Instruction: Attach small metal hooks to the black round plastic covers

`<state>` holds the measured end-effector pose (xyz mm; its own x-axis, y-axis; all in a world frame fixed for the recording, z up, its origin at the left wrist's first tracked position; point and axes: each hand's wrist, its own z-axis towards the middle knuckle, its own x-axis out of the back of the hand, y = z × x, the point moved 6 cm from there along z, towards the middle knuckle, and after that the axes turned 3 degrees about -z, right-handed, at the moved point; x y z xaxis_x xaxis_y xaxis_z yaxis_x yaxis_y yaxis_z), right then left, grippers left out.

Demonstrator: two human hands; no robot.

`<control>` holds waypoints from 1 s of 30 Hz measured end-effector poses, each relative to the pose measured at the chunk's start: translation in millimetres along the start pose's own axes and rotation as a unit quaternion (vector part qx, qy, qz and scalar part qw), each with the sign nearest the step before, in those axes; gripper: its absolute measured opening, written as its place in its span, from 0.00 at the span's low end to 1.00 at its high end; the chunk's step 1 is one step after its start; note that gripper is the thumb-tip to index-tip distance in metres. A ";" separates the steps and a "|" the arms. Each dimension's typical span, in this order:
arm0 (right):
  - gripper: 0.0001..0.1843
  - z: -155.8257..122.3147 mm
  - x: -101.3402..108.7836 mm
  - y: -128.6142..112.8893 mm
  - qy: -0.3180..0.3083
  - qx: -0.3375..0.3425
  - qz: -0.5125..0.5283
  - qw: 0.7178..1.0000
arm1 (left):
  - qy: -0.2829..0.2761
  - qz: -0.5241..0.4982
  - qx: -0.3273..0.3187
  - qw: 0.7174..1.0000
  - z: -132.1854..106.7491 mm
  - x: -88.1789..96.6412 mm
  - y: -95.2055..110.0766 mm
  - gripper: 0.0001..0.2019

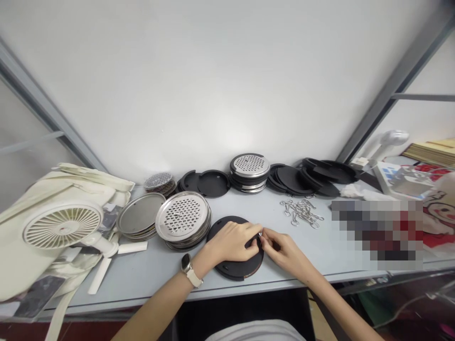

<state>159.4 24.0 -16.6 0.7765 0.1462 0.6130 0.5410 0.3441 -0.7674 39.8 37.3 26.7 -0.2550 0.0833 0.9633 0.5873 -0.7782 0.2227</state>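
Lying over a black disc (232,271), left hand (234,241), thumb apart, right hand (284,252) pinching metal piece (260,234) at disc's edge

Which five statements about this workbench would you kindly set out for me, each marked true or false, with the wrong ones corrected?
1. The left hand rests on a black disc. True.
2. The watch is on the right wrist. False: the watch is on the left wrist.
3. The right hand is at the right edge of that black disc. True.
4. The loose metal clips lie in a pile to the left of both hands. False: the metal clips lie beyond the right hand, toward the right of the picture.
5. A perforated metal disc tops the stack just left of the black disc. True.
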 end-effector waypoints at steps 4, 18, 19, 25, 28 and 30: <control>0.16 -0.9 0.2 -1.1 0.002 0.005 -0.001 1.000 | 0.024 -0.007 0.002 1.000 -0.3 1.3 -1.6 0.05; 0.17 -2.5 -2.2 1.1 -0.006 -0.007 -0.002 1.000 | 0.053 -0.058 0.008 0.997 0.2 -2.1 -9.3 0.07; 0.17 -2.3 -2.5 1.1 -0.008 -0.006 -0.002 1.000 | 0.057 -0.057 0.010 0.997 0.8 -3.0 -10.6 0.07; 0.18 -0.9 -3.5 1.3 -0.012 -0.002 0.001 1.000 | 0.075 -0.032 0.008 0.997 0.7 -1.3 -11.6 0.07; 0.18 -1.5 -3.3 1.4 -0.013 0.000 0.005 1.000 | 0.070 -0.027 -0.009 0.997 -0.2 0.5 -9.6 0.07; 0.18 -1.7 -3.0 1.4 -0.011 0.000 0.007 1.000 | 0.073 -0.032 -0.017 0.997 -0.2 0.9 -9.3 0.07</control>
<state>158.4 22.5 -19.9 0.7766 0.1712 0.6063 0.5301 0.3426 -0.7757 33.9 44.5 25.4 -0.4012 0.0439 0.9149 0.5405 -0.7950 0.2752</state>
